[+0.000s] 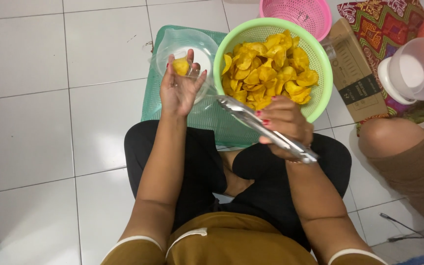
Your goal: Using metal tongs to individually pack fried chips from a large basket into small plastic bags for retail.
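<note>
Clear plastic forms the small tub that the left hand cups from below, fingers curled up around it, with one yellow chip inside. It sits over a green mesh tray on the white tiled floor. Right of it, a green basket brims with yellow chips. The right hand is closed around metal tongs, their tips between tub and basket.

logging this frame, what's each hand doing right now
Left hand: fingers curled around a clear plastic container with one yellow chip inside.
Right hand: closed on metal tongs.
</note>
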